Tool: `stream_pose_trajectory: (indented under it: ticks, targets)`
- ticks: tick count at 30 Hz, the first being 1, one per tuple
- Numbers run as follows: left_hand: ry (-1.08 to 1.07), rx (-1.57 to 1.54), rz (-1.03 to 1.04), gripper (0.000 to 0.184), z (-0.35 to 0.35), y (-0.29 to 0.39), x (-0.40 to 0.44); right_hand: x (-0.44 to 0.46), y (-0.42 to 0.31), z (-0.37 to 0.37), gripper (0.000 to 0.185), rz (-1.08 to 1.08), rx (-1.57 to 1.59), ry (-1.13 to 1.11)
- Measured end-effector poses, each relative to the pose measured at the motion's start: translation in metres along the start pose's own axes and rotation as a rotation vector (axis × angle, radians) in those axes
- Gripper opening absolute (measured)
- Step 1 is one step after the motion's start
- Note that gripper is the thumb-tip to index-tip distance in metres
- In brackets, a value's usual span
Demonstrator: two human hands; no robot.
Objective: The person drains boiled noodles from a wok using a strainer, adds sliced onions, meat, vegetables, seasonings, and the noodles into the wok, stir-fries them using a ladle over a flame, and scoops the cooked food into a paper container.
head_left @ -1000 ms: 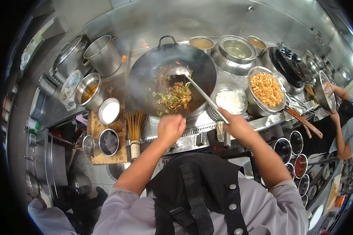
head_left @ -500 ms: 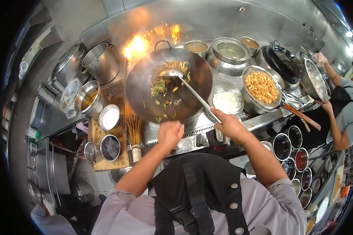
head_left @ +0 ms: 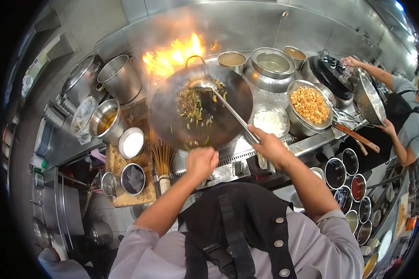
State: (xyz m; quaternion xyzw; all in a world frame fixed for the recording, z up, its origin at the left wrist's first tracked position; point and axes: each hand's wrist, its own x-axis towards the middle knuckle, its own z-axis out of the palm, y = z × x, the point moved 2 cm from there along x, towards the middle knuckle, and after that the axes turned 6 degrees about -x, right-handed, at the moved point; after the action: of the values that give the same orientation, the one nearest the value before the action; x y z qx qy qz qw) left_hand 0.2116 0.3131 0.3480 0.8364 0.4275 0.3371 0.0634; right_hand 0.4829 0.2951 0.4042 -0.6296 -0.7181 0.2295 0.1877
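A large dark wok [head_left: 170, 123] stands tilted over the stove, with shredded stir-fried food [head_left: 191, 104] and green bits in it. My left hand [head_left: 202, 162] is closed at the wok's near edge; the part it grips is hidden beneath the fingers. Wrapped around the long metal handle of a ladle [head_left: 233, 111] is my right hand [head_left: 271, 148]. The ladle's bowl rests in the food toward the far side of the wok. Tall flames [head_left: 174, 56] burn behind the wok's far left rim.
On the right stand a strainer of fried brown pieces [head_left: 310, 104] and a perforated bowl of white slices [head_left: 270, 122]. To the left are a bamboo brush [head_left: 163, 160], a pot of oil [head_left: 104, 120] and a white-filled bowl [head_left: 131, 142]. Another person [head_left: 407, 109] handles a large colander [head_left: 368, 95].
The food has spread down toward the middle of the wok. The flames have grown wider and shifted right. At far right, the other person's raised hand has moved left over a black wok.
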Motion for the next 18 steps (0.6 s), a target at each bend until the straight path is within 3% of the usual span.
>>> stream_pose_trajectory:
  ticks: [1,4,8,10,12,14,16,18]
  targets:
    - [0.017,-0.072,0.01,0.022,-0.009,0.009,-0.014,-0.016,-0.018,-0.009,0.066,0.141,0.137,-0.077]
    - [0.077,-0.173,0.001,0.021,-0.024,0.01,-0.001,-0.071,-0.003,0.02,0.066,0.086,0.351,0.123]
    - [0.117,-0.157,-0.06,0.019,-0.012,-0.022,0.058,-0.1,0.04,0.069,0.071,-0.071,0.342,0.283]
    - [0.11,-0.183,-0.101,0.019,0.002,-0.035,0.066,-0.095,0.043,0.07,0.074,0.145,0.268,0.005]
    - [0.087,-0.167,-0.137,0.017,0.013,-0.046,0.069,-0.09,0.034,0.061,0.072,0.17,0.2,-0.021]
    - [0.122,-0.151,-0.069,0.015,0.012,-0.054,0.069,-0.086,0.023,0.057,0.071,0.166,0.687,0.082]
    - [0.142,-0.146,0.007,0.015,0.008,-0.041,0.066,-0.097,0.011,0.031,0.074,0.232,0.981,0.031]
    - [0.455,-0.009,0.228,0.021,-0.015,0.015,0.048,-0.11,0.011,0.008,0.075,0.224,1.17,0.044]
